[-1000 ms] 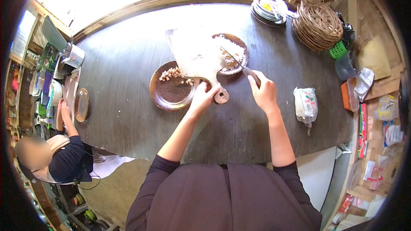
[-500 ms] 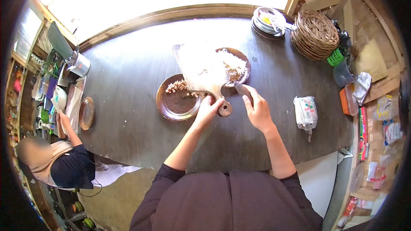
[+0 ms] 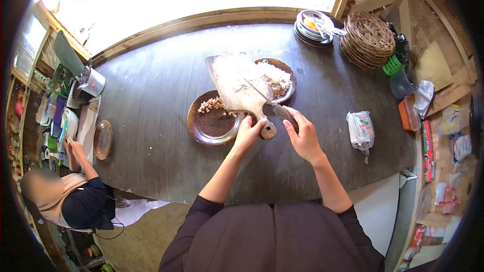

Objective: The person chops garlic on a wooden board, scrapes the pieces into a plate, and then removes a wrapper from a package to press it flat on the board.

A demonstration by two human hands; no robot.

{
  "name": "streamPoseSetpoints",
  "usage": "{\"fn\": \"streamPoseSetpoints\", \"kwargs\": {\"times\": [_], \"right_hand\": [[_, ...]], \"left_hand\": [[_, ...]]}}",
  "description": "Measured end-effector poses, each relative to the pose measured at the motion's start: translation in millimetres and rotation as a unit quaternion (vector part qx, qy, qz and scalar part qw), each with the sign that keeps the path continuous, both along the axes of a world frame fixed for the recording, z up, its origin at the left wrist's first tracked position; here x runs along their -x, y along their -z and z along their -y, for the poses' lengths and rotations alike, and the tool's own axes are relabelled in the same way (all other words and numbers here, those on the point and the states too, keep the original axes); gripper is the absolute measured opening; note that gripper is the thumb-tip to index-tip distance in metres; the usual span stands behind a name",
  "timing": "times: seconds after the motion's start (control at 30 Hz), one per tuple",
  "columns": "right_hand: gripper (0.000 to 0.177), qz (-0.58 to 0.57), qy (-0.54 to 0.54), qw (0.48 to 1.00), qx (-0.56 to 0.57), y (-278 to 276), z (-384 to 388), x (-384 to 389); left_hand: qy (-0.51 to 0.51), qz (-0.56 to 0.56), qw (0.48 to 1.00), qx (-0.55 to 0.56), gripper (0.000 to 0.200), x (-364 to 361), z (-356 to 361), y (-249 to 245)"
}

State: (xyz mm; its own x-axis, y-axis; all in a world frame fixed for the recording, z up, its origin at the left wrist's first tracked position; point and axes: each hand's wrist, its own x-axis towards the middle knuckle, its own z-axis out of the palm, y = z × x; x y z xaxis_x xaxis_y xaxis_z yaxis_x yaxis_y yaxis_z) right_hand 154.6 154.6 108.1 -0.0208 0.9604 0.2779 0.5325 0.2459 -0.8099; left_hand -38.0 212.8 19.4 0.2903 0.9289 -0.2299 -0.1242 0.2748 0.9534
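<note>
My left hand (image 3: 248, 135) is closed around the neck of a wooden cutting board (image 3: 225, 77), near its handle with the hole. In my right hand (image 3: 304, 138) is a knife (image 3: 281, 113) by its dark handle, its blade angled over the board. White chopped bits lie on the board, washed out by light. Under its left edge stands a brown plate (image 3: 200, 135) with small light-brown cubes (image 3: 212, 105). Beyond the right edge, a second brown plate (image 3: 288, 70) bears a pile of pale shredded food (image 3: 276, 78); the board partly covers both plates.
A wrapped white packet (image 3: 360, 130) lies at the right. Stacked dishes (image 3: 315, 26) with cutlery and woven baskets (image 3: 368, 39) stand at the back right. Left are an oval brown plate (image 3: 103, 140), a utensil container (image 3: 93, 82) and another person (image 3: 85, 201).
The knife blade has come into clear view over the board. Both hands and the board appear slightly lower and to the right, along with a small camera shift.
</note>
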Motion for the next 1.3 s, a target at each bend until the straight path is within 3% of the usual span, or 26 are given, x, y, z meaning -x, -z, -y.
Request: {"fn": "streamPoseSetpoints", "kwargs": {"times": [0.07, 0.17, 0.33, 0.67, 0.87, 1.03, 1.3], "right_hand": [[0.039, 0.039, 0.035, 0.995, -0.082, -7, 0, 3], [0.044, 0.081, 0.044, 0.994, -0.052, -14, 3, 4], [0.048, 0.151, -0.002, 0.981, -0.121, -19, 5, 15], [0.048, 0.172, 0.041, 0.980, -0.094, 8, -17, 10], [0.049, 0.213, 0.086, 0.969, -0.096, 22, -28, -12], [0.049, 0.270, 0.140, 0.947, -0.107, 19, -29, -17], [0.047, 0.227, 0.042, 0.957, -0.178, 5, -33, 29]], "left_hand": [[0.005, 0.005, 1.000, 0.013, 0.033, 0, -1, -5], [-0.011, 0.015, 0.999, -0.026, 0.035, -2, 2, 1], [-0.012, 0.019, 1.000, -0.016, 0.033, 1, 2, 5], [-0.010, -0.045, 0.999, -0.006, 0.032, 5, 0, -3], [-0.009, 0.012, 1.000, -0.007, 0.036, 7, -2, 4], [-0.001, -0.006, 1.000, -0.004, 0.036, 8, -2, 5], [-0.001, -0.017, 1.000, -0.017, 0.037, 7, -2, 2]]}}
